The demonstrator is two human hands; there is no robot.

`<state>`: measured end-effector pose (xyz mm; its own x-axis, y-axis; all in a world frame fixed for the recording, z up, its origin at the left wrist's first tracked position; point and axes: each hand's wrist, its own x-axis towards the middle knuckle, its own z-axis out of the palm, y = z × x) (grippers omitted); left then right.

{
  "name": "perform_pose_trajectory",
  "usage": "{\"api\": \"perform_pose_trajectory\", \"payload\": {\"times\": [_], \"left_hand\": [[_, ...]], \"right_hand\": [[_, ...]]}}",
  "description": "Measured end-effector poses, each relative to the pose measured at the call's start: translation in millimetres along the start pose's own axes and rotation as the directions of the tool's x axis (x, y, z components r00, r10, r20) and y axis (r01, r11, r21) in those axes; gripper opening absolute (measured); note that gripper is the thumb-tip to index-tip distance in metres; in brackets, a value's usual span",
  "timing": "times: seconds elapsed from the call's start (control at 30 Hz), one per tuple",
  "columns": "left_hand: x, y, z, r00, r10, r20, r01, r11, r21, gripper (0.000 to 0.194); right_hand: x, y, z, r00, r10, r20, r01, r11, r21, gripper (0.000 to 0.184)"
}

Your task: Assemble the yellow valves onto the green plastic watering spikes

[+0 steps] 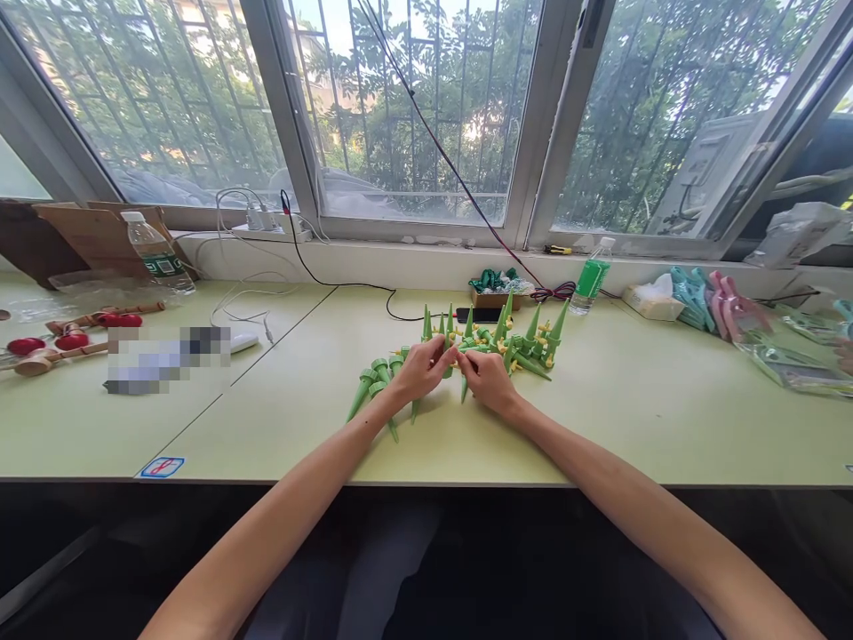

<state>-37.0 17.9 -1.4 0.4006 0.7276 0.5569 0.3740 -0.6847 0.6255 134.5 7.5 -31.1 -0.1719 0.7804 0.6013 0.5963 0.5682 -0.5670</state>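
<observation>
My left hand (424, 370) is closed around a green plant watering spike (449, 325), its pointed end up. Touching or nearly touching it, my right hand (490, 379) has its fingers pinched together; what lies between them is too small and hidden to make out. Both hands are just above the table at the near side of a pile of green watering spikes (533, 348) with small yellow fittings. Some of the pile's spikes stand point up, others lie flat. To the left of my left wrist, several more watering spikes (363, 388) rest together, points toward me.
Behind the pile are a dark phone (481, 315) and a small box of green items (498, 284). A water bottle (592, 277) stands to its right, near clamps (726, 307) and plastic bags (793, 356). Red-balled wooden toys (73, 341) and another bottle (157, 255) are left.
</observation>
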Motion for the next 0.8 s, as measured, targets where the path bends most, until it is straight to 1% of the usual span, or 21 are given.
{"api": "perform_pose_trajectory", "payload": {"times": [0.13, 0.23, 0.33, 0.53, 0.67, 0.8], "left_hand": [[1, -2, 2.0, 1.0, 0.005, -0.026, -0.005, 1.0, 0.026, 0.036], [2, -4, 2.9, 0.998, 0.005, -0.059, -0.001, 0.997, 0.072, 0.033], [3, -6, 2.2, 0.996, -0.014, -0.086, 0.022, 0.995, 0.094, 0.031], [3, -7, 0.0, 0.994, -0.043, -0.103, 0.054, 0.993, 0.101, 0.029], [4, -6, -0.4, 0.993, -0.052, -0.104, 0.063, 0.993, 0.102, 0.028], [4, -7, -0.1, 0.994, -0.046, -0.102, 0.057, 0.992, 0.109, 0.029]], "right_hand": [[0, -3, -2, 1.0, 0.005, -0.018, -0.005, 1.0, 0.018, 0.045], [0, -6, -4, 1.0, 0.021, -0.017, -0.019, 0.997, 0.072, 0.032], [-2, -10, -5, 1.0, 0.002, 0.009, -0.003, 0.992, 0.123, 0.022], [-2, -11, -5, 0.996, -0.043, 0.078, 0.033, 0.991, 0.133, 0.023], [-1, -9, -5, 0.994, -0.06, 0.09, 0.05, 0.993, 0.104, 0.025], [-2, -5, -3, 0.994, -0.057, 0.095, 0.048, 0.995, 0.091, 0.023]]}}
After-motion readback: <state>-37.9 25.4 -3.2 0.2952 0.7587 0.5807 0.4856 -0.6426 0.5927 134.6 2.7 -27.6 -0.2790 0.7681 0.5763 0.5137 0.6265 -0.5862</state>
